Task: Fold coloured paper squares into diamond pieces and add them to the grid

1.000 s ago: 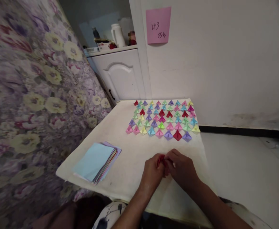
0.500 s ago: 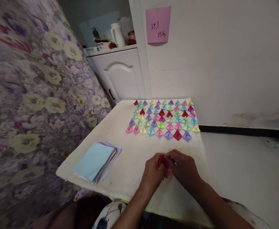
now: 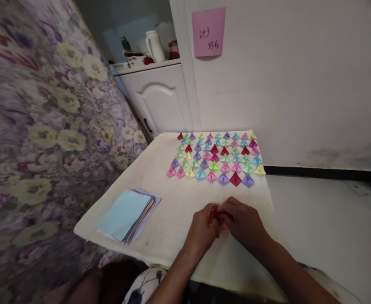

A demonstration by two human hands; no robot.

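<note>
Between my hands is a piece of red folded paper [image 3: 216, 216], held a little above the near part of the table. My left hand [image 3: 203, 225] is closed on its left side. From the right, the fingers of my right hand [image 3: 241, 219] pinch its upper edge. Most of the paper is hidden by my fingers, so its exact shape cannot be made out. Beyond my hands, several rows of small folded paper pieces [image 3: 214, 166] in red, pink, purple, green, blue and yellow lie on the tabletop.
A stack of coloured paper sheets [image 3: 124, 215], light blue on top, lies at the table's left. The cream-covered table [image 3: 175, 202] meets a white wall and cabinet [image 3: 160, 101] at the back. A floral curtain [image 3: 55, 139] hangs along the left. A pink note [image 3: 208, 33] is on the wall.
My right fingers have shifted slightly left and closer over the red paper. Both hands otherwise stay in place, and the laid-out pieces and stack are unchanged.
</note>
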